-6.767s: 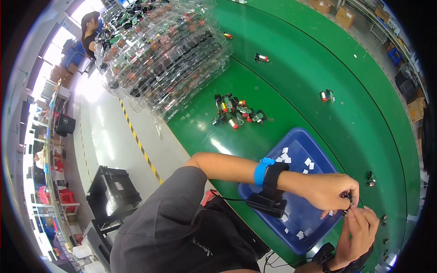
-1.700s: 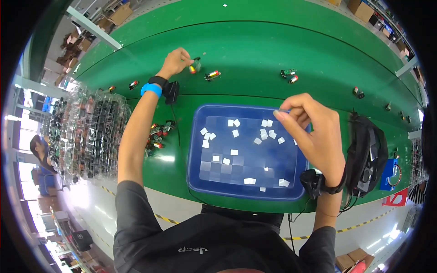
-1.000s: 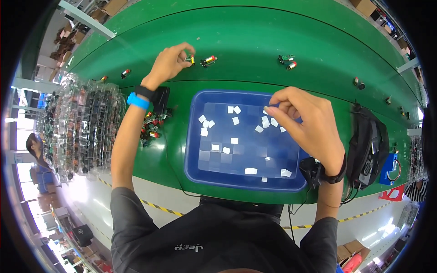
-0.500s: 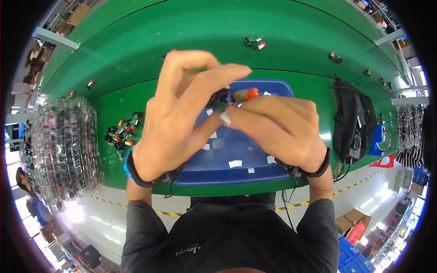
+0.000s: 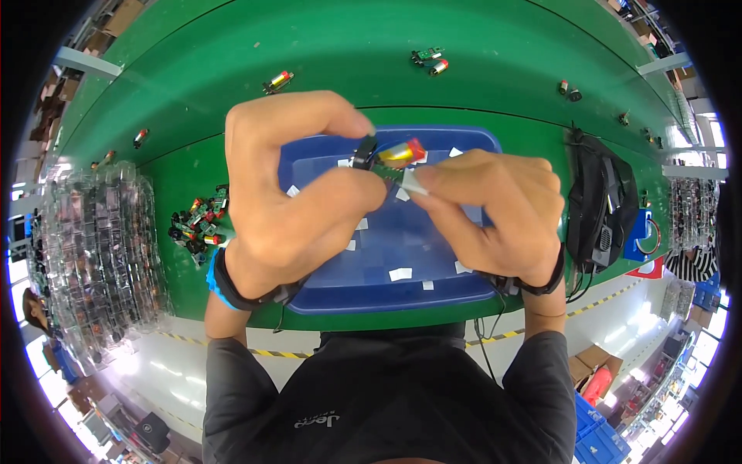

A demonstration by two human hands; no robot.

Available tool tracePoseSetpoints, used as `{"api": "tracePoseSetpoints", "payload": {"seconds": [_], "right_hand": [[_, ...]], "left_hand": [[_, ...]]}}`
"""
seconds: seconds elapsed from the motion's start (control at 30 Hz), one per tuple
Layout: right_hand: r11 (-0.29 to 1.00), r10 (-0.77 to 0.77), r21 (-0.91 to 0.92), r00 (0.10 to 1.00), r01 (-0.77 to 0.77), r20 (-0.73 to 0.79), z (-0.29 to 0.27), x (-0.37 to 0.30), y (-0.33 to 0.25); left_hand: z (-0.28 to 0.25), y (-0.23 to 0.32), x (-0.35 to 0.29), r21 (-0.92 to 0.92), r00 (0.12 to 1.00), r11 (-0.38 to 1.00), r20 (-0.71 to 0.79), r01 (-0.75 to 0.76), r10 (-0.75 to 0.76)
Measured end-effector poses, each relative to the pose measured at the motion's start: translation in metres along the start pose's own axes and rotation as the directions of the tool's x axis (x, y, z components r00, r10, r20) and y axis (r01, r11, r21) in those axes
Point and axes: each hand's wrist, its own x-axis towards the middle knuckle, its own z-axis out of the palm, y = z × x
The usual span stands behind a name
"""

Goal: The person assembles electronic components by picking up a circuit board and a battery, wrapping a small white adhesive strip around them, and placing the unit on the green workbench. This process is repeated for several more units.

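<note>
Above a blue plastic tray (image 5: 371, 307), my left hand (image 5: 282, 197) pinches a small circuit board assembly between thumb and fingers. It has a round black part (image 5: 363, 152), a strip of green board (image 5: 389, 174) and a small red-and-yellow cylindrical battery (image 5: 402, 152). My right hand (image 5: 498, 205) has thumb and index finger closed on a small white tab (image 5: 413, 182), which touches or lies very close to the board's right end. Several white paper scraps (image 5: 400, 274) lie in the tray. Fingers hide part of the assembly.
A pile of similar assemblies (image 5: 197, 224) lies left of the tray, beside stacked clear plastic blister trays (image 5: 104, 255). More assemblies (image 5: 430, 60) are scattered across the far green table (image 5: 502, 85). A black bag (image 5: 603, 205) with cords lies on the right, near a blue box (image 5: 640, 236).
My left hand has shifted left, with its index finger curled back more. The right hand has drawn slightly right, and the white tab and battery show more plainly.
</note>
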Motion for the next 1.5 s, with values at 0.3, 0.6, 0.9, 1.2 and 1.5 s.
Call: {"api": "tracePoseSetpoints", "payload": {"seconds": [0.3, 0.6, 0.9, 1.2, 1.5], "right_hand": [[0.986, -0.088, -0.149, 0.995, 0.08, -0.049, -0.006, 0.002, 0.014], [0.979, -0.144, -0.139, 0.989, 0.146, 0.027, -0.007, 0.004, 0.013], [0.977, -0.108, -0.188, 0.994, 0.103, -0.017, 0.001, 0.0, 0.018], [0.972, -0.094, -0.214, 0.995, 0.098, 0.027, -0.007, 0.003, 0.011], [0.977, 0.177, -0.113, 0.983, -0.181, -0.045, 0.005, -0.001, 0.017]], "left_hand": [[-0.009, -0.003, 0.004, -0.576, 0.699, 0.415, 0.457, 0.704, -0.551], [-0.007, -0.012, 0.008, -0.559, 0.477, -0.092, 0.772, 0.824, -0.42], [0.004, -0.004, 0.003, -0.646, 0.561, 0.083, 0.583, 0.759, -0.588], [0.0, -0.004, 0.003, -0.662, 0.529, -0.042, 0.634, 0.749, -0.564], [0.003, 0.004, 0.001, -0.55, 0.65, 0.377, 0.476, 0.745, -0.592]]}}
